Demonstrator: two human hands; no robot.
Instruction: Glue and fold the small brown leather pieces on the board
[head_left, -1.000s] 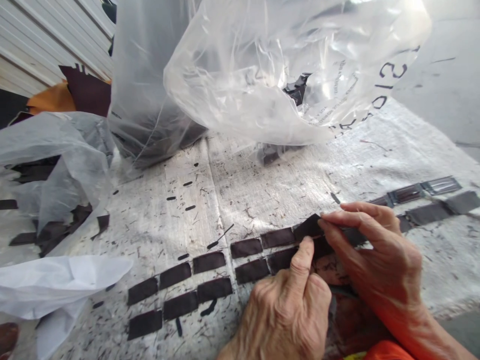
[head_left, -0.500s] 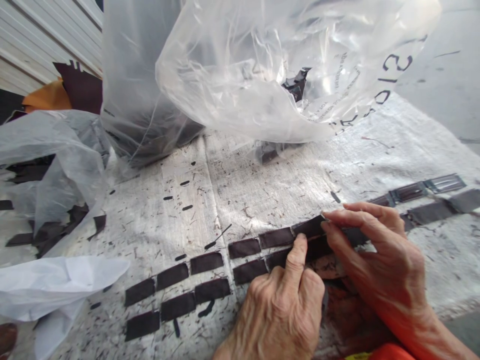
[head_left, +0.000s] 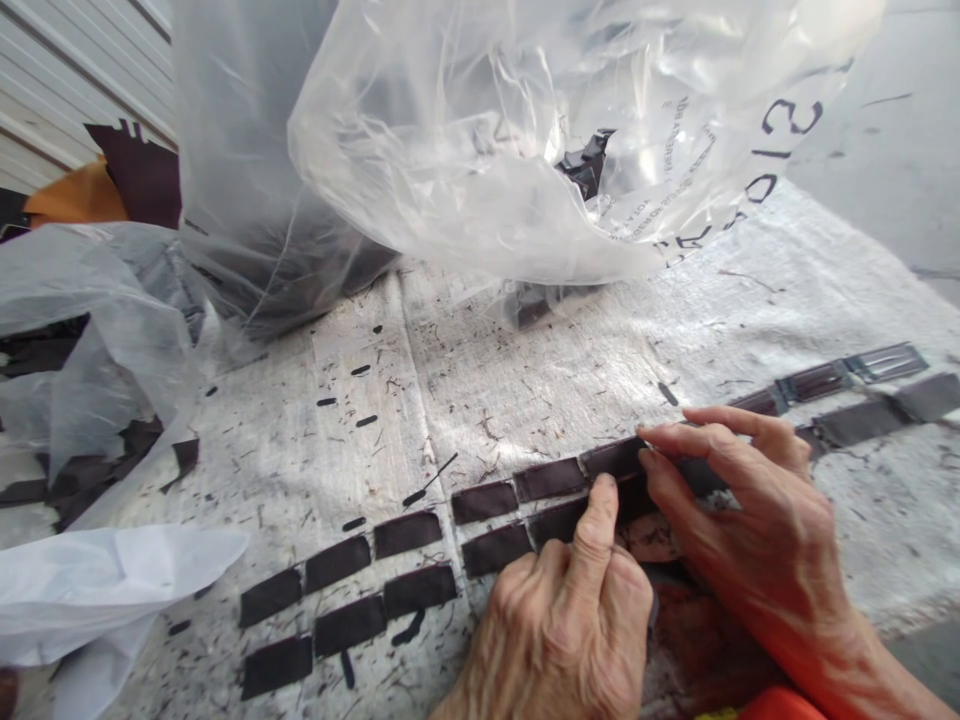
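Observation:
Two rows of small dark rectangular fabric-like pieces lie on a whitish cloth (head_left: 487,390). My left hand (head_left: 562,620) presses its straight index fingertip on the lower edge of one dark piece (head_left: 611,460) in the upper row. Its other fingers are curled under, and what they may hold is hidden. My right hand (head_left: 757,510) pinches that piece's right end between thumb and index finger. A neighbouring dark piece (head_left: 547,480) lies just left of it. Part of the lower row is covered by my hands.
A large clear plastic bag (head_left: 450,200) with printed letters hangs over the back of the cloth. Another bag (head_left: 255,170) with dark contents stands beside it. At left are an open bag (head_left: 135,350) of dark scraps and a white sheet (head_left: 112,580). Threads and dark slivers litter the cloth.
The view has shifted slightly, so the cloth and bags sit a little further left. Both hands keep nearly the same hold on the dark piece.

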